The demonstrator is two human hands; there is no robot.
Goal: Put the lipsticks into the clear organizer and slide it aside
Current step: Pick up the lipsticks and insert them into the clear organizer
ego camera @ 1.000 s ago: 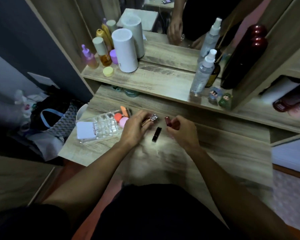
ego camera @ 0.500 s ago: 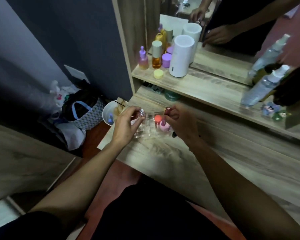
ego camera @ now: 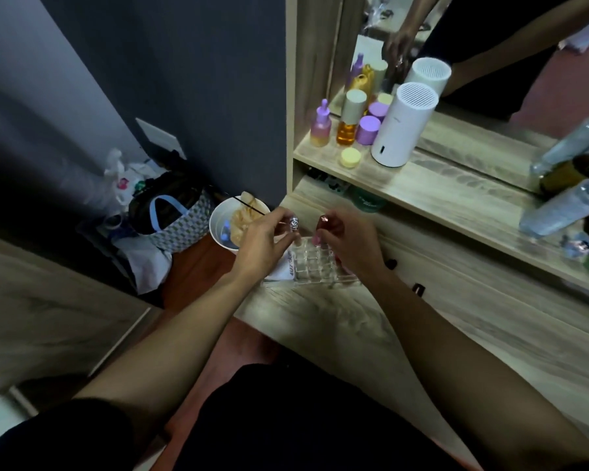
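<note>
The clear organizer [ego camera: 315, 263], a grid of small cells, sits at the left end of the wooden vanity top [ego camera: 456, 328]. My left hand [ego camera: 264, 241] holds a silver-capped lipstick [ego camera: 293, 223] upright over the organizer's left side. My right hand [ego camera: 352, 244] grips a dark red lipstick [ego camera: 323, 222] upright over its far cells. A black lipstick [ego camera: 418, 288] lies on the top to the right, partly hidden behind my right forearm. A white card [ego camera: 283, 268] rests against the organizer's left edge.
A shelf [ego camera: 439, 192] behind carries small bottles [ego camera: 349, 124], a white cylinder [ego camera: 402, 125], a yellow jar [ego camera: 350, 157] and spray bottles [ego camera: 565, 209] before a mirror. Left of the vanity, a white bowl [ego camera: 233, 224] and a patterned bag [ego camera: 174, 219] sit on the floor.
Both hands carried their lipsticks from the middle of the top to above the organizer at the left. The view swung left. The black lipstick stayed on the top.
</note>
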